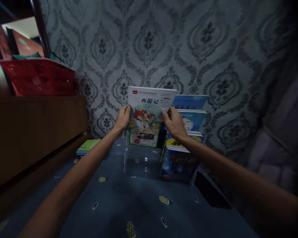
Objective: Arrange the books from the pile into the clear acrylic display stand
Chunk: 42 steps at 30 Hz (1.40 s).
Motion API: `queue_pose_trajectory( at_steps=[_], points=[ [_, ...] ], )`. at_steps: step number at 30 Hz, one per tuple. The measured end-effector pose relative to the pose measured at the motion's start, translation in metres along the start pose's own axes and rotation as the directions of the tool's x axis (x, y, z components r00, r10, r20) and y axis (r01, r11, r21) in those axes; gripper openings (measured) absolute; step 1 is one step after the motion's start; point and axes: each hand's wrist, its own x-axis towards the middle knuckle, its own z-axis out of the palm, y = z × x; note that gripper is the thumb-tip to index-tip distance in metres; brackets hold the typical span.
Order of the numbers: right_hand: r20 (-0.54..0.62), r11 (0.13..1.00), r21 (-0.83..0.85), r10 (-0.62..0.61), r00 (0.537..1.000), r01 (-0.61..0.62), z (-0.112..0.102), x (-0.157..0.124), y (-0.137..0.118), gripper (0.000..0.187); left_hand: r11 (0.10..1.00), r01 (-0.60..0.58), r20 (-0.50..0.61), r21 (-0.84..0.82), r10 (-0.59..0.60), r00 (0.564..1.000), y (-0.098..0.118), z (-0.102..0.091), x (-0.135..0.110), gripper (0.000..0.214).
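Note:
Both hands grip a white-topped book (146, 110) with an illustrated cover, held upright above a clear acrylic rack (141, 162). My left hand (123, 117) pinches its left edge, and my right hand (174, 121) is closed on its right edge. Just below the held book, the lower part of a book with a green-bordered cover (144, 138) shows in the left part of the rack. To the right, under and behind my right wrist, several books stand in tiers; a dark blue one (178, 165) is at the front and a blue one (191, 101) at the back.
A small pile of green and blue books (88, 146) lies at the left on the dark blue patterned cloth (109, 205). A red basket (39, 77) sits on a wooden cabinet (37, 132). A black flat object (211, 190) lies right of the rack. Patterned wallpaper rises behind.

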Motion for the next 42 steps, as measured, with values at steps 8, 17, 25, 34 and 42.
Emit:
queue_pose_trajectory(
  at_steps=[8, 17, 25, 34, 42],
  points=[
    [0.022, 0.997, -0.014, 0.070, 0.997, -0.070, 0.006, 0.014, -0.003, 0.013, 0.998, -0.024, -0.002, -0.058, 0.024, 1.000, -0.014, 0.000, 0.011, 0.050],
    [0.068, 0.993, -0.090, 0.083, 0.994, -0.076, 0.011, -0.004, 0.003, 0.012, 0.996, 0.038, -0.019, -0.085, -0.039, 0.999, -0.036, 0.005, -0.005, 0.045],
    [0.072, 0.996, -0.051, 0.074, 0.995, -0.070, 0.011, -0.018, 0.010, 0.011, 0.993, 0.054, -0.009, -0.105, -0.055, 0.998, -0.037, 0.008, -0.017, 0.042],
    [0.079, 0.995, -0.081, 0.061, 0.995, -0.054, 0.012, -0.018, 0.010, 0.014, 0.987, 0.079, -0.055, -0.137, -0.087, 0.995, -0.045, 0.013, -0.020, 0.040],
    [0.068, 0.996, -0.090, -0.010, 0.998, 0.016, 0.017, -0.025, 0.016, 0.026, 0.989, 0.075, -0.072, -0.130, -0.085, 0.994, -0.052, 0.015, -0.029, 0.043]
  ],
)
